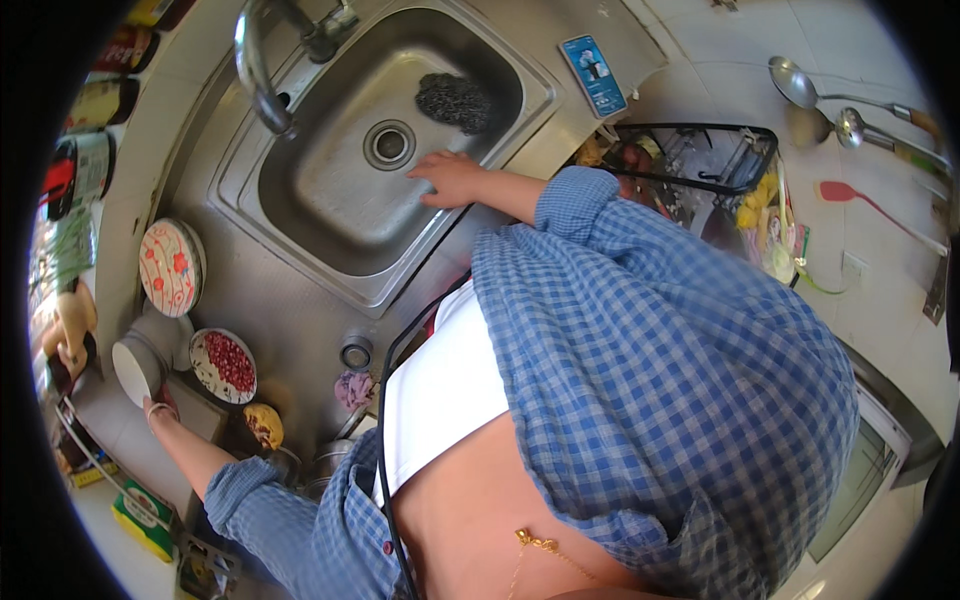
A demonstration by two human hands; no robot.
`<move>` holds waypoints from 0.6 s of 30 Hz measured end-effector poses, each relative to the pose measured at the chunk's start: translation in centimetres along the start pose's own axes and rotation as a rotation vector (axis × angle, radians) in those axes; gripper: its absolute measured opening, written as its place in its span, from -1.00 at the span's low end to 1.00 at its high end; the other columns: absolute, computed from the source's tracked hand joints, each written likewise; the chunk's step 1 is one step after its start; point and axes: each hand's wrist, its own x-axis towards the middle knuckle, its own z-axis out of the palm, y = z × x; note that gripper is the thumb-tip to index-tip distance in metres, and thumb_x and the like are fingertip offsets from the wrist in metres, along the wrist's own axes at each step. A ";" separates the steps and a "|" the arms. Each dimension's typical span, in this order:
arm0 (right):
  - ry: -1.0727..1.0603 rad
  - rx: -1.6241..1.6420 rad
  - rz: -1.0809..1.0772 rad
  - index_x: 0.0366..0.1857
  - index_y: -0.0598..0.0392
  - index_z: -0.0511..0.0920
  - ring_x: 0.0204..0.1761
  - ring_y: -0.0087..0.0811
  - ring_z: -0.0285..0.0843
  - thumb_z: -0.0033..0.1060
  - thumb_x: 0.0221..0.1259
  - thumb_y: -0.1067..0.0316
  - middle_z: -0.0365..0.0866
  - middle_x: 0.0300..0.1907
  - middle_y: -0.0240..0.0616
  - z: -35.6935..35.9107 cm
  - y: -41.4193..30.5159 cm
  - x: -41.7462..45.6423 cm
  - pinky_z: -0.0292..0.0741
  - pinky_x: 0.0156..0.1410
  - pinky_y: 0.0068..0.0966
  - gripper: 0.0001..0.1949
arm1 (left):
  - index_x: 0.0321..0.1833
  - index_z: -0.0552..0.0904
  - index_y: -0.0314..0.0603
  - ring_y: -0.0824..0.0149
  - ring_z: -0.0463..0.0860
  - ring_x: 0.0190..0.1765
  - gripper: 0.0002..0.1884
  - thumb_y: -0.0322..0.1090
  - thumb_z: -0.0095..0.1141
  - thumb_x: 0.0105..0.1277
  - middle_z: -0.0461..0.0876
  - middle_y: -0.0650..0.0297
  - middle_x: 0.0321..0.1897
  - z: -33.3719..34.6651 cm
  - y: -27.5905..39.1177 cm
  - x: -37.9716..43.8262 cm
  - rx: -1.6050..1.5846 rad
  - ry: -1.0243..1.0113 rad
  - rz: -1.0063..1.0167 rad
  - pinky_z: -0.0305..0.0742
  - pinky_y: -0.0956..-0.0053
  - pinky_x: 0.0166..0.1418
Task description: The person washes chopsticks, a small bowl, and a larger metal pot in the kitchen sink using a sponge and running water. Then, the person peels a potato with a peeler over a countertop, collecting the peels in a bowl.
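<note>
My left hand [165, 399] reaches out to the far left and grips the rim of a white dish [133, 371], its fingers partly hidden. That dish stands against several pale nested bowls [169, 337]. Beside them, a patterned bowl [223, 366] holds small red pieces, and floral plates [171, 268] stand stacked behind. My right hand [450, 180] hovers over the near side of the stainless steel sink [322, 172], fingers apart and holding nothing. A dark wire-like scourer [454, 103] lies in the basin, beyond the drain [389, 145].
A curved faucet [259, 71] overhangs the sink. To its right a lit phone [595, 75] lies on the counter near a black-framed basket [694, 127]. Ladles [795, 82] and a red spatula [836, 191] hang on the wall. A purple cloth [355, 390] lies beside a small round container [356, 352].
</note>
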 end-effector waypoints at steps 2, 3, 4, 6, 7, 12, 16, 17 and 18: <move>0.208 -0.149 -0.119 0.23 -0.18 0.56 0.38 -0.09 0.32 0.21 0.12 0.34 0.46 0.31 -0.22 -0.8 1.6 -0.2 0.25 0.47 -0.03 -0.50 | 0.11 0.59 -0.23 0.12 0.72 -0.16 -0.70 -0.18 0.09 0.48 0.70 0.12 -0.03 2.3 0.4 0.2 0.069 0.026 -0.001 0.77 0.33 -0.28; 0.304 -0.231 -0.193 0.22 -0.18 0.56 0.38 -0.09 0.33 0.22 0.11 0.34 0.47 0.30 -0.22 -1.0 2.3 -0.2 0.23 0.48 0.00 -0.51 | 0.08 0.60 -0.22 0.15 0.72 -0.20 -0.71 -0.17 0.11 0.47 0.71 0.14 -0.07 2.6 0.4 0.3 0.095 0.052 0.001 0.75 0.37 -0.33; 0.392 -0.068 -0.192 0.17 -0.14 0.59 0.35 -0.07 0.36 0.23 0.15 0.32 0.50 0.26 -0.20 -1.5 2.7 -0.5 0.30 0.45 -0.08 -0.57 | 0.06 0.60 -0.21 0.17 0.71 -0.24 -0.72 -0.17 0.13 0.46 0.72 0.16 -0.10 2.1 0.1 0.3 0.111 0.046 -0.003 0.73 0.38 -0.36; 0.486 0.089 -0.101 0.16 -0.10 0.59 0.33 -0.04 0.38 0.27 0.16 0.31 0.50 0.25 -0.16 -3.2 4.3 -1.4 0.34 0.42 -0.13 -0.58 | 0.02 0.61 -0.19 0.22 0.69 -0.31 -0.73 -0.17 0.16 0.45 0.72 0.19 -0.17 1.9 -0.9 0.3 0.142 0.032 -0.013 0.69 0.40 -0.41; 0.536 0.175 -0.050 0.16 -0.08 0.58 0.32 -0.02 0.39 0.29 0.16 0.30 0.50 0.25 -0.14 -4.1 5.4 -2.2 0.36 0.41 -0.16 -0.58 | 0.01 0.61 -0.19 0.22 0.69 -0.32 -0.74 -0.17 0.19 0.43 0.72 0.20 -0.20 2.7 -1.0 0.2 0.137 0.024 -0.013 0.69 0.40 -0.41; 0.902 -0.071 0.243 0.24 -0.01 0.50 0.33 0.03 0.37 0.35 0.15 0.23 0.47 0.27 -0.10 -9.5 11.8 -8.1 0.36 0.41 -0.16 -0.48 | -0.13 0.56 -0.32 0.18 0.68 -0.40 -0.74 -0.23 0.24 0.38 0.70 0.12 -0.35 4.6 -2.4 -4.0 -0.056 0.222 0.126 0.68 0.40 -0.43; 0.970 -0.380 0.624 0.49 0.02 0.20 0.35 0.09 0.33 0.45 0.10 -0.05 0.40 0.33 -0.03 -12.0 17.7 -10.4 0.34 0.41 -0.11 -0.12 | -0.15 0.45 -0.59 0.09 0.68 -0.41 -0.73 -0.38 0.08 0.38 0.65 -0.06 -0.39 7.9 -6.6 -10.7 -0.205 0.493 0.208 0.72 0.31 -0.36; 0.915 -0.313 0.656 0.50 0.02 0.17 0.33 0.08 0.34 0.47 0.08 -0.08 0.41 0.32 -0.02 -12.3 18.8 -10.1 0.34 0.39 -0.11 -0.08 | -0.09 0.44 -0.60 0.07 0.69 -0.38 -0.71 -0.38 0.06 0.39 0.64 -0.08 -0.35 7.2 -7.6 -12.7 -0.211 0.414 0.238 0.72 0.29 -0.34; 0.857 -0.244 0.684 0.51 0.03 0.14 0.32 0.07 0.35 0.48 0.05 -0.11 0.42 0.30 -0.01 -12.5 19.9 -9.6 0.34 0.38 -0.10 -0.04 | -0.02 0.42 -0.62 0.04 0.70 -0.35 -0.69 -0.37 0.04 0.40 0.64 -0.10 -0.32 6.2 -8.5 -14.6 -0.216 0.339 0.270 0.73 0.27 -0.32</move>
